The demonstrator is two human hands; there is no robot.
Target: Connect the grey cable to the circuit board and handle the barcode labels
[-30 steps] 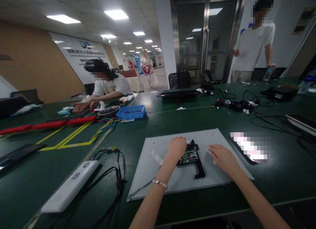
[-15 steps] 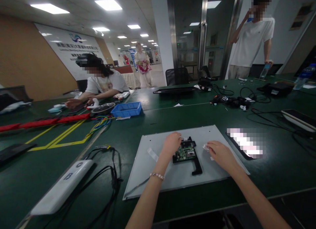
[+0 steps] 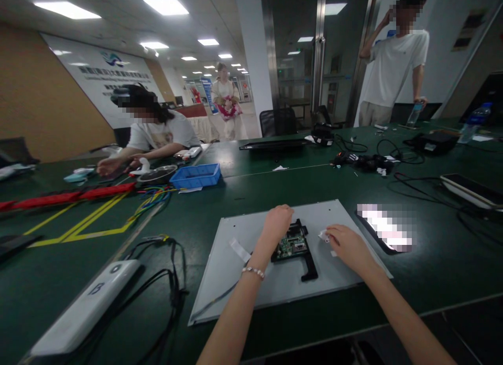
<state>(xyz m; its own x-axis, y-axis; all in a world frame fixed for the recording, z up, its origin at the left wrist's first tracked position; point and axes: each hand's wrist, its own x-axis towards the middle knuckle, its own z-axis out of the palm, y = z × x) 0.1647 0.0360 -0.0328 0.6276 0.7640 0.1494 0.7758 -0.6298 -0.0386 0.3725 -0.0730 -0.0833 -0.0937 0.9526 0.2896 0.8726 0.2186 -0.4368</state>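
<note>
Green rectangular circuit board (image 3: 290,245) lies flat, presumably for access; left hand (image 3: 277,222) (grip indiscernible) beside it, right hand (image 3: 347,243) pinching small white scrap (image 3: 323,236).

Cannot make out any item in left hand (image 3: 277,222), turned palm-away. Unable to see upper left of circuit board (image 3: 290,246), covered by same hand. Likewise lost: stretch of grey panel (image 3: 314,213) under left forearm (image 3: 239,307). Cannot identify white scrap (image 3: 323,236) in right hand (image 3: 348,247), too small. Cannot read phone screen (image 3: 383,227), pixelated. Cannot follow red strip (image 3: 108,191) or black slab (image 3: 15,244) past left edge. Cannot read smaller lettering on wall sign (image 3: 90,66), blurred.
</note>
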